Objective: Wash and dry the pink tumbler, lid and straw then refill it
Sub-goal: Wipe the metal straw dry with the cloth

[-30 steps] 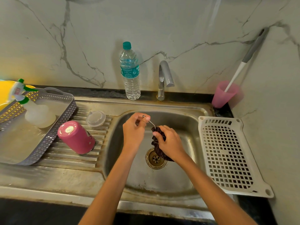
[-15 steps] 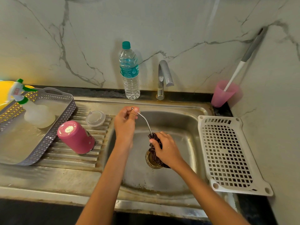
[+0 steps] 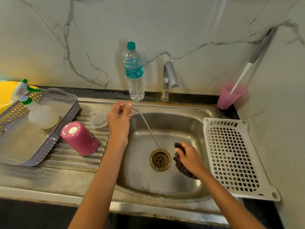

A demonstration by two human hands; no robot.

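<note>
My left hand (image 3: 119, 118) pinches the bent top end of a thin metal straw (image 3: 147, 128), which slants down over the sink basin (image 3: 165, 180) towards the drain (image 3: 160, 160). To the right of the drain, my right hand (image 3: 189, 157) grips a dark cloth (image 3: 180, 167), clear of the straw. The pink tumbler (image 3: 80, 139) stands upside down on the ribbed drainboard (image 3: 72, 161). Its clear lid (image 3: 98, 119) lies just behind it on the drainboard.
A water bottle (image 3: 134, 73) and the tap (image 3: 169, 80) stand behind the sink. A grey basket (image 3: 54, 138) with a spray bottle (image 3: 33, 106) sits at left. A white perforated tray (image 3: 231, 156) lies at right, and a pink cup (image 3: 228, 96) holding a brush stands in the back corner.
My left hand has drawn the straw up and to the left, out of the cloth. My right hand has moved with the cloth to the right of the drain.
</note>
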